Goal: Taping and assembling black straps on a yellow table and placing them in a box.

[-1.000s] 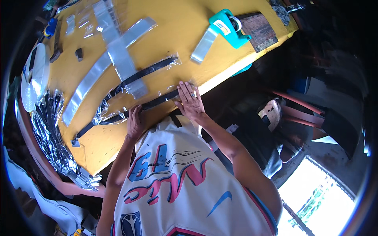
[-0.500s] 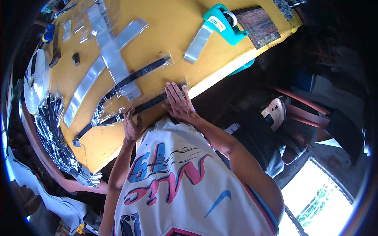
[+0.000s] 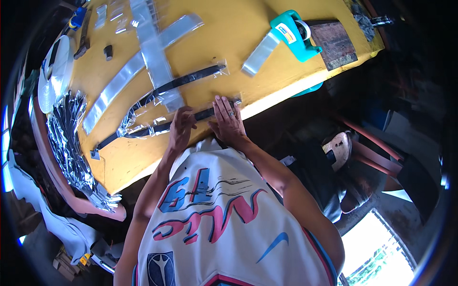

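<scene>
While resting on yellow table, pressed flat (open, gripping nothing): left hand, right hand on bagged black strip.

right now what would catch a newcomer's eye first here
The bright yellow table fills the upper part of the view. At its near edge the left hand and right hand press flat on a long black strip in clear wrap. A teal tape dispenser stands at the far right.
</scene>
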Available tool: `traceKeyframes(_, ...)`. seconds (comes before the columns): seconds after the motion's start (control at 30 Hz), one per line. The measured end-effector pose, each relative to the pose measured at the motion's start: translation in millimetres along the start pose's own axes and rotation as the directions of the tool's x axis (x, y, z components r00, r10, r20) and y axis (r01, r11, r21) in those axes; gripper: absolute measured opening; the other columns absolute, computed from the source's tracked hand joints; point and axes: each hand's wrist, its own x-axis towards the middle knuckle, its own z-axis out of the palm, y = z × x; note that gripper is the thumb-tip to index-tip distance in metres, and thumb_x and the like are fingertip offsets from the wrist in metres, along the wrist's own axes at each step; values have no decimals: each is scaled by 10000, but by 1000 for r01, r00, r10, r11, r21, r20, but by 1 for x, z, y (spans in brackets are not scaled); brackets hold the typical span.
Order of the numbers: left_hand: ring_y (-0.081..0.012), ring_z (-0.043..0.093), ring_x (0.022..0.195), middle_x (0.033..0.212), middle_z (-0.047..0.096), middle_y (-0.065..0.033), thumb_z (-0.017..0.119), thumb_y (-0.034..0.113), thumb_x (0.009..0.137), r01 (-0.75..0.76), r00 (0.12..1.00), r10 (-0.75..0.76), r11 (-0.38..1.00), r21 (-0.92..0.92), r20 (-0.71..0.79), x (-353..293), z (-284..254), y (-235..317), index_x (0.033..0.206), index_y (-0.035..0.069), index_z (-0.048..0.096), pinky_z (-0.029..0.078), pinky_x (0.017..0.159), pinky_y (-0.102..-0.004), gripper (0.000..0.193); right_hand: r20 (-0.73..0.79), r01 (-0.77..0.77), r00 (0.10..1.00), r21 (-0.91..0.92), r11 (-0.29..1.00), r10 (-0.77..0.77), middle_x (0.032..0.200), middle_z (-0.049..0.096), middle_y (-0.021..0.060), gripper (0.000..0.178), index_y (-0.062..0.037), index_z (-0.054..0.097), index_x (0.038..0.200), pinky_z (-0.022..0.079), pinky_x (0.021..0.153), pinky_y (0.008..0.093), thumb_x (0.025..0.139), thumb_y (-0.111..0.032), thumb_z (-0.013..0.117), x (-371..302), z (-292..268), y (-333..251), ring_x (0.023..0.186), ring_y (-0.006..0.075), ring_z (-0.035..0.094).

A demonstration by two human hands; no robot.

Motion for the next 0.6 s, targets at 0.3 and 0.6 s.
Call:
traceKeyframes(0.3, -118, 598, 685, 765, 605, -58, 556, 112, 1012, 100, 994, -101, 994, 38, 31, 6, -1, -2, 1299, 95, 504, 501, 650, -285, 293, -18, -7, 1000, -9, 1000, 7, 1631, 228, 180, 777, 21, 306, 1525, 121, 1222, 543, 970, -477, 523, 2, -3, -4, 1532, 306, 180)
traceKeyframes(0.6, -148, 590, 672, 747, 601, -84, 540, 41, 983, -33, 998, 34, 999, -24, 55, 4, 1, -7, 1388, 99, 410, 489, 646, -315, 430, 9, -22, 1000, 19, 1000, 21, 1647, 171, 181, 794, 12, 247, 1547, 114, 1210, 578, 989, -496, 493, 2, 4, -1, 1536, 326, 148)
